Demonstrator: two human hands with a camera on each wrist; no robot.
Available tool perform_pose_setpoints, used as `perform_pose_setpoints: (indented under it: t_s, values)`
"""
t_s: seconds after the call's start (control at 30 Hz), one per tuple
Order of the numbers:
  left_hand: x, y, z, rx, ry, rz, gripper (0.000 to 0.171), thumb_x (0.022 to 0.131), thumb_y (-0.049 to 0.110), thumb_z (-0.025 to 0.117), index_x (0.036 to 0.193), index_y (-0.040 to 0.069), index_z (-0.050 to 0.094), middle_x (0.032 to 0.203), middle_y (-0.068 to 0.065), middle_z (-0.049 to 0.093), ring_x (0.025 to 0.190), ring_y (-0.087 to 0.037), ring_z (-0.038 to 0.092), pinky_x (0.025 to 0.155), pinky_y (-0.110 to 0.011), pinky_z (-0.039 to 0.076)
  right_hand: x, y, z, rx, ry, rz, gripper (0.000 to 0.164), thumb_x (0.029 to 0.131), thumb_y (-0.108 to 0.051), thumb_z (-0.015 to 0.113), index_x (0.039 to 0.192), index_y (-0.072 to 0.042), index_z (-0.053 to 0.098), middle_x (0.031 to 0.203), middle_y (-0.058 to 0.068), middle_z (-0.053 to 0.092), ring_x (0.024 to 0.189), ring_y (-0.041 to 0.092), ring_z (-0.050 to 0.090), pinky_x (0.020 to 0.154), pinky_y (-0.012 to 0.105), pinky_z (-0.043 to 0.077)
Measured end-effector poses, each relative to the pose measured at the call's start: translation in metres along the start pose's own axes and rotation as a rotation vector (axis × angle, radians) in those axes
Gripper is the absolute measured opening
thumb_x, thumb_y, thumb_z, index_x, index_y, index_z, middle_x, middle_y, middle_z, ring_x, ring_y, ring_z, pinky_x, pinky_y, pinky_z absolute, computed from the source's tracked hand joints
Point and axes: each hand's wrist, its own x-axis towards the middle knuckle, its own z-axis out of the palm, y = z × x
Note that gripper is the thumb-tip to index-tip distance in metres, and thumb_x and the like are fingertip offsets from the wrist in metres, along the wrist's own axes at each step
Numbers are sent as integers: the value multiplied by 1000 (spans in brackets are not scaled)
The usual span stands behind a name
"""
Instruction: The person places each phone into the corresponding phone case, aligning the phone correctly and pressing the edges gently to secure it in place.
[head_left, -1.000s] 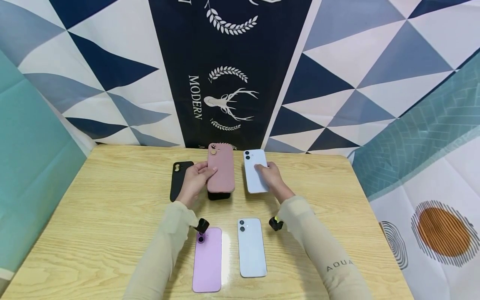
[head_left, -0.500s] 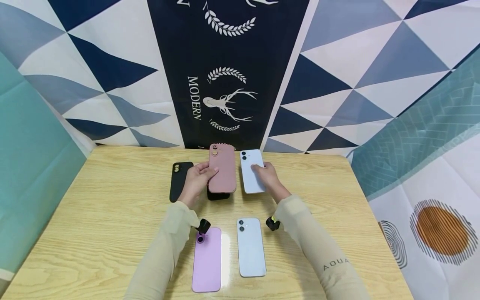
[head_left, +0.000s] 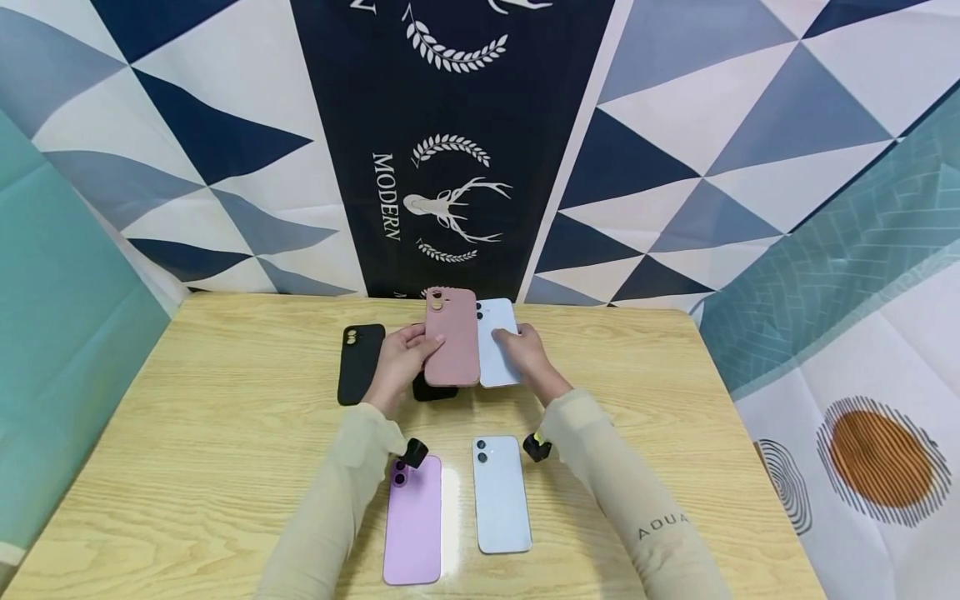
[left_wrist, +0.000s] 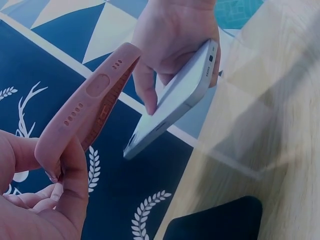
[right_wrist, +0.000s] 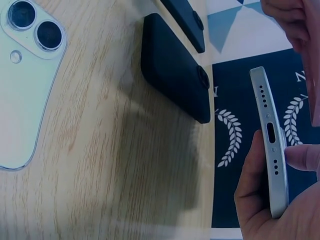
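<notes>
A pink phone case (head_left: 453, 343), its back towards the head camera, is pinched by my left hand (head_left: 397, 367) along its left side. To its right, my right hand (head_left: 528, 358) holds a white phone (head_left: 493, 362) by the right edge, thumb on the back. Both are raised above the table. From the head, the case overlaps the phone's left edge, but the left wrist view shows a gap between the case (left_wrist: 59, 122) and the phone (left_wrist: 177, 102). The phone's bottom end with its charging port (right_wrist: 271, 132) faces the right wrist camera.
One black phone case (head_left: 361, 364) lies left of my left hand; another (head_left: 435, 392) is mostly hidden beneath the pink case. Nearer me on the wooden table (head_left: 225, 467) lie a purple phone (head_left: 414, 529) and a second white phone (head_left: 502, 504). A patterned cloth (head_left: 450, 108) hangs behind.
The white phone has moved left with my right hand, and the pink case slightly right with my left. The gap between them seen from the head has closed into an overlap.
</notes>
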Motion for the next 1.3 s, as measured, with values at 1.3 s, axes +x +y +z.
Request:
perform_pose_setpoints:
  t_s: [1.3]
  values:
    - [2,-8,16,-38,-20,-18,40,91,11,61,128,-2,52,119,-20,62,90,-12,64,73,-20,54,-7,-5,8,14,5,-20,55,96,-36,38,134,4,38,118,17,47,100,24,47,93,36,42]
